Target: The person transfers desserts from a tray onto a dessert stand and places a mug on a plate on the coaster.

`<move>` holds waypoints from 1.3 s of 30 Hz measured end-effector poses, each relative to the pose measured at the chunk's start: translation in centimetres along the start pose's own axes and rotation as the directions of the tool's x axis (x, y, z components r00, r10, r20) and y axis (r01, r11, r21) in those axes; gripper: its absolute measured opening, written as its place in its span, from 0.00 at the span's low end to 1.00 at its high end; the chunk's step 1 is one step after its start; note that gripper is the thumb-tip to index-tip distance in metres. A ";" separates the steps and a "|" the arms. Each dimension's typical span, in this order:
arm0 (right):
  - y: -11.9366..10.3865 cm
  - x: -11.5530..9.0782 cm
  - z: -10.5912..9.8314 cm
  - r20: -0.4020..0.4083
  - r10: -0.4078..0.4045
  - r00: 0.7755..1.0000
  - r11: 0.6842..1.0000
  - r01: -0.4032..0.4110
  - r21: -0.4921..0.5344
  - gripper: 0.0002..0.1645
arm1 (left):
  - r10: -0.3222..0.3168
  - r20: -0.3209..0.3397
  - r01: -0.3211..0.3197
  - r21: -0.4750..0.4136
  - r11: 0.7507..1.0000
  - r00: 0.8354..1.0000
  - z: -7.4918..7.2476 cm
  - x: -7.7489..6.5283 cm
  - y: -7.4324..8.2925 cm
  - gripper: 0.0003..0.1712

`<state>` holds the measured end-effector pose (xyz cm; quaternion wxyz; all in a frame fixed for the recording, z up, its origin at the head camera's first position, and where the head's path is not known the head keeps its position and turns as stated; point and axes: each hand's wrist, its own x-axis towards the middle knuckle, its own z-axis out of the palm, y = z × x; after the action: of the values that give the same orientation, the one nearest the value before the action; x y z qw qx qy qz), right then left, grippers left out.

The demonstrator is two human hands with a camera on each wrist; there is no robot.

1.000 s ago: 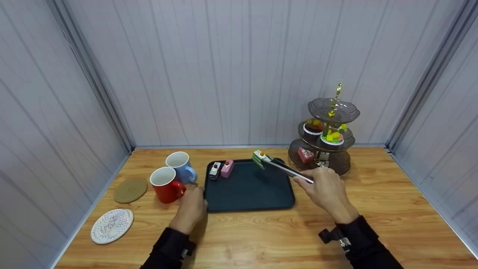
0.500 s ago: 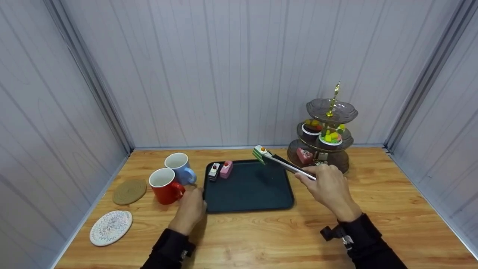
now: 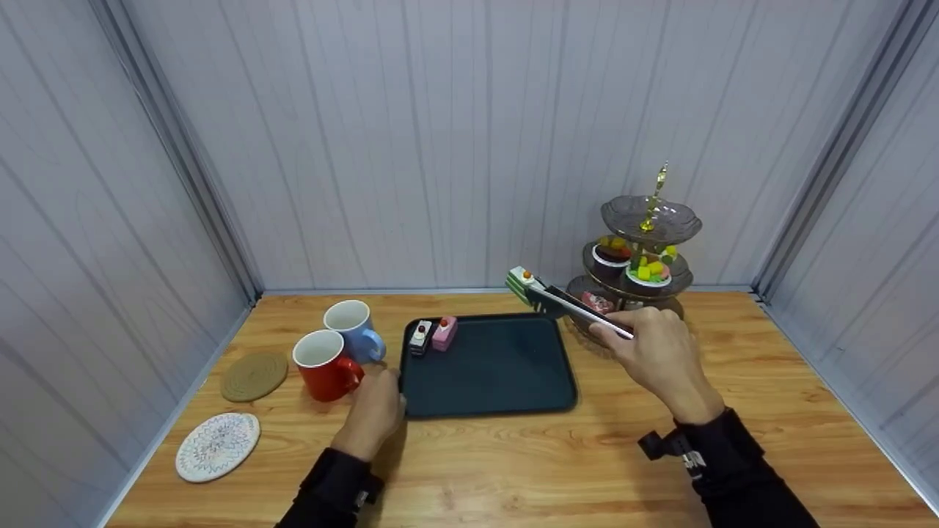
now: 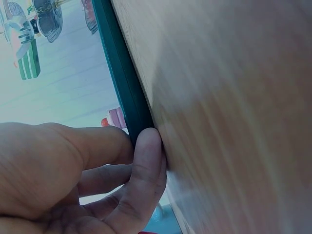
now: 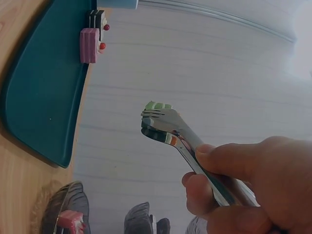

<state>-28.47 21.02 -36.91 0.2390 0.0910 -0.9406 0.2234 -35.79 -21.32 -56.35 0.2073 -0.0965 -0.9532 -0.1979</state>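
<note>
My right hand (image 3: 660,359) grips metal serving tongs (image 3: 591,312). Between the tips of the tongs is a green-and-white layered toy cake slice (image 3: 517,283) with an orange ball on top, raised above the tray's far right edge. My left hand (image 3: 374,411) pinches the left edge of the dark green tray (image 3: 488,378); in the left wrist view thumb and fingers (image 4: 147,151) lie on either side of its rim. A black-and-white cake slice (image 3: 420,337) and a pink cake slice (image 3: 444,334) sit side by side in the tray's far left corner.
A three-tier glass stand (image 3: 651,213) at the back right bears cupcakes (image 3: 648,273) and a pink cake slice (image 3: 598,301). Left of the tray stand a red mug (image 3: 323,370) and a blue mug (image 3: 352,326). Two round coasters (image 3: 254,376) lie further left. Walls enclose the table.
My right hand has moved the tongs and the green cake slice up and slightly right, toward the stand. The left hand has stayed at the tray's edge.
</note>
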 end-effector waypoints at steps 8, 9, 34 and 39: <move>0.0 0.4 -1.1 -0.017 0.000 1.000 1.000 0.000 0.014 0.17 | -0.014 0.006 0.014 -0.024 1.000 1.000 -0.4 0.4 0.3 0.11; 0.0 0.5 -1.2 -0.017 0.005 1.000 1.000 -0.005 0.016 0.17 | -0.018 0.007 0.018 -0.028 0.999 1.000 -0.5 0.4 0.4 0.10; -0.4 2.6 -4.4 -0.071 0.044 0.996 0.999 -0.044 -0.002 0.25 | 0.003 -0.002 -0.003 0.027 1.000 1.000 0.1 0.2 -0.2 0.10; -0.2 3.1 -4.9 -0.085 0.063 0.994 0.998 -0.063 -0.005 0.26 | -0.018 0.017 0.018 0.016 1.000 1.000 0.0 0.1 -0.2 0.12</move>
<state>-29.08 22.92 -31.50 0.2720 0.0508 -0.9329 0.2306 -35.90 -21.46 -56.37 0.1982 -0.0879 -0.9572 -0.1915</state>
